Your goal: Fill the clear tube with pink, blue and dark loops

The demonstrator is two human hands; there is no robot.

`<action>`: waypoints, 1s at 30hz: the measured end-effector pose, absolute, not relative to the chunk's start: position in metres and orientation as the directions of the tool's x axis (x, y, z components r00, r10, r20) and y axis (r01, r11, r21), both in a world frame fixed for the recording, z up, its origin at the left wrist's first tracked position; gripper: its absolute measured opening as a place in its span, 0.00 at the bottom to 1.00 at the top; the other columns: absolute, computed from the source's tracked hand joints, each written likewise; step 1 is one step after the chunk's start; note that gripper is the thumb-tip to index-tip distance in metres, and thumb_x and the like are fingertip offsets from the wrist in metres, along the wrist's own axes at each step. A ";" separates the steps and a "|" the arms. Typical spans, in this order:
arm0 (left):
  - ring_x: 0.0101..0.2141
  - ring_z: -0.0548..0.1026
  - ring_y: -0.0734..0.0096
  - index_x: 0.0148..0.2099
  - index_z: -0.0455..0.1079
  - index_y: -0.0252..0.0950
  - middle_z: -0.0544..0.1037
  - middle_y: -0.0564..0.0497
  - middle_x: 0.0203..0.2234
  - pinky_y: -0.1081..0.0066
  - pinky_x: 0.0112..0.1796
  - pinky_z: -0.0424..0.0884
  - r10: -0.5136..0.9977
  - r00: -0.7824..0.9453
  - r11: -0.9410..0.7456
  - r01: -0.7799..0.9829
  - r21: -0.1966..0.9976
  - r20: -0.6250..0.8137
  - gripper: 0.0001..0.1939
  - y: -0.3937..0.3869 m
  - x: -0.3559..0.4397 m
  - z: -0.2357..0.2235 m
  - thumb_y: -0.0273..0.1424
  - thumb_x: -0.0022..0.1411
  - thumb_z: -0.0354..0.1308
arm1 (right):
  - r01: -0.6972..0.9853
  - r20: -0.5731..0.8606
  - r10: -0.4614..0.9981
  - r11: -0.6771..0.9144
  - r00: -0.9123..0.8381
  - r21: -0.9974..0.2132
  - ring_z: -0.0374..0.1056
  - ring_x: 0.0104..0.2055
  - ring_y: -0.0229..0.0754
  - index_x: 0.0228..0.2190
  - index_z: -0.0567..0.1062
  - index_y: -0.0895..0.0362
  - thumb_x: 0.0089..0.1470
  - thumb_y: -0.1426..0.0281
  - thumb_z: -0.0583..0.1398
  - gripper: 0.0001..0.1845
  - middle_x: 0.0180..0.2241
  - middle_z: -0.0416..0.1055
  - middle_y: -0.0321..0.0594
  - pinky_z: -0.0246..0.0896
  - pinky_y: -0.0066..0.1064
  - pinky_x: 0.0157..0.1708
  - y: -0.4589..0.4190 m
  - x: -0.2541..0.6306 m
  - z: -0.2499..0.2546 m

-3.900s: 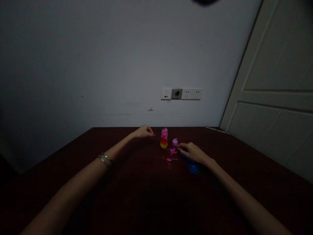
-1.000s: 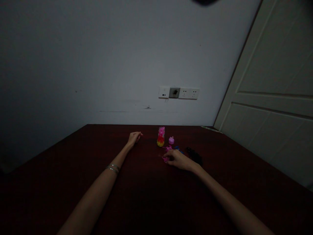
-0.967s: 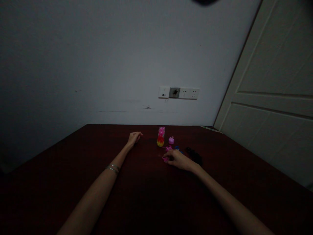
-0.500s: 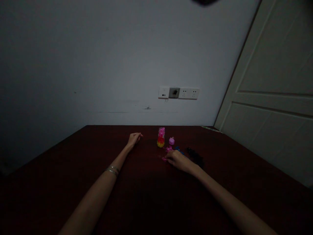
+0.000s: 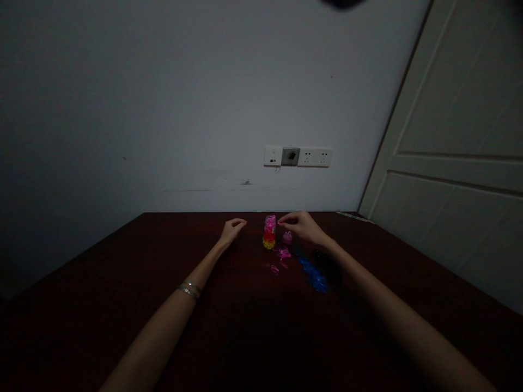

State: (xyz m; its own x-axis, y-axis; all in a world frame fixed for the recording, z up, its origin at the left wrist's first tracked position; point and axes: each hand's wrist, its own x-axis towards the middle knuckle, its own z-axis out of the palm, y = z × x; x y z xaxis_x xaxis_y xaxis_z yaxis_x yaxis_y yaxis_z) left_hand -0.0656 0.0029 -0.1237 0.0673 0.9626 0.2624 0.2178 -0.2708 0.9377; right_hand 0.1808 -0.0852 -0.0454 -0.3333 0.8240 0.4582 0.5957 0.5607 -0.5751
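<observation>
A clear bottle [image 5: 268, 233] stands on the dark table, filled in layers of yellow, red and pink small bands. Close to the right of its top is my right hand [image 5: 302, 225], raised, thumb and fingers pinched together; whatever is in the pinch is too small to make out. My left hand [image 5: 231, 231] rests left of the bottle, apart from it, fingers curled and tips together. Below my right hand sits a pink lid [image 5: 287, 238] with a loop on top. Loose pink bands [image 5: 283, 253] lie in front of the bottle, with another pink band [image 5: 274, 269] nearer me.
A heap of blue bands [image 5: 312, 274] lies to the right, beside a dark heap [image 5: 330, 264] partly behind my right forearm. The wall with sockets [image 5: 314, 157] rises behind the table [image 5: 229, 326]. A pale door [image 5: 453, 163] stands at the right.
My right hand has lifted from the pink bands and moved up and away to beside the bottle's top, uncovering the blue heap. My left hand has shifted slightly right.
</observation>
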 end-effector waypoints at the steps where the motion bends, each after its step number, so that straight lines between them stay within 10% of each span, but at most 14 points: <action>1: 0.21 0.63 0.78 0.37 0.70 0.31 0.71 0.51 0.25 0.77 0.22 0.57 0.940 0.113 -0.338 0.213 0.917 0.321 0.17 -0.001 -0.059 -0.117 0.36 0.47 0.57 | 0.597 0.462 0.824 0.559 -0.327 -0.575 0.69 0.32 0.41 0.32 0.77 0.61 0.48 0.68 0.57 0.11 0.31 0.75 0.41 0.62 0.30 0.33 -0.078 0.180 -0.040; 18: 0.37 0.66 0.67 0.45 0.68 0.34 0.68 0.47 0.36 0.67 0.41 0.63 0.834 0.315 -0.550 0.402 0.733 0.453 0.25 -0.016 -0.004 -0.136 0.42 0.46 0.61 | 0.694 0.313 0.802 0.597 -0.509 -0.402 0.66 0.26 0.35 0.29 0.78 0.63 0.43 0.78 0.56 0.11 0.24 0.73 0.40 0.57 0.23 0.26 -0.034 0.157 -0.025; 24: 0.35 0.65 0.69 0.41 0.70 0.34 0.67 0.49 0.32 0.69 0.38 0.63 0.813 0.343 -0.582 0.452 0.676 0.471 0.20 -0.020 -0.003 -0.137 0.42 0.51 0.57 | 0.699 0.401 0.730 0.669 -0.553 -0.252 0.63 0.28 0.36 0.21 0.76 0.62 0.50 0.68 0.55 0.15 0.26 0.71 0.43 0.54 0.26 0.29 -0.038 0.156 -0.024; 30: 0.33 0.65 0.70 0.41 0.69 0.33 0.68 0.48 0.32 0.70 0.36 0.63 0.811 0.345 -0.584 0.439 0.682 0.473 0.20 -0.021 -0.002 -0.137 0.43 0.51 0.57 | 0.712 0.364 0.786 0.612 -0.499 -0.345 0.56 0.20 0.34 0.16 0.72 0.62 0.55 0.55 0.46 0.30 0.16 0.64 0.39 0.50 0.28 0.24 -0.032 0.153 -0.035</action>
